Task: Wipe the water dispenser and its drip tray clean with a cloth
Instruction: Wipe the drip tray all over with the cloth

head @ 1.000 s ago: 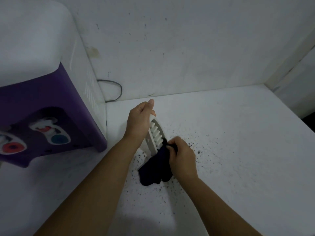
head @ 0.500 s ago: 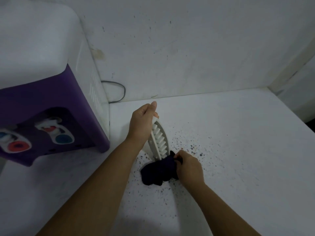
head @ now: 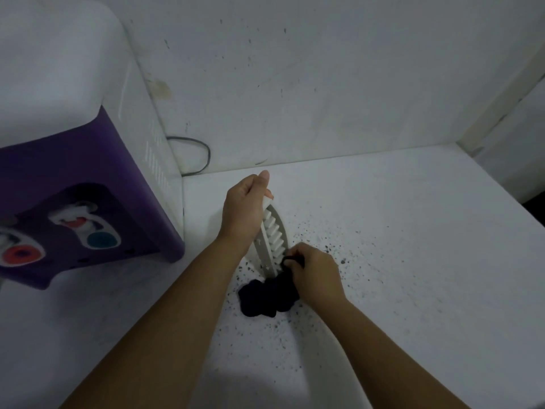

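The white slotted drip tray point(head: 272, 237) stands on edge on the white counter point(head: 413, 261), tilted. My left hand point(head: 244, 211) grips its upper end. My right hand point(head: 312, 270) pinches a dark navy cloth point(head: 265, 296) and presses it against the tray's lower end; most of the cloth trails bunched on the counter. The water dispenser point(head: 73, 160), white on top with a purple front and red and blue taps, stands at the left, apart from both hands.
Dark specks of dirt point(head: 330, 249) are scattered on the counter around the tray. A grey power cord point(head: 203, 154) loops behind the dispenser along the white wall point(head: 324, 84). The counter's right edge point(head: 530, 214) drops off at the far right.
My right hand with the cloth slid down along the tray's slots from the middle to the lower end, then stayed there. My left hand kept its grip on the tray's top.
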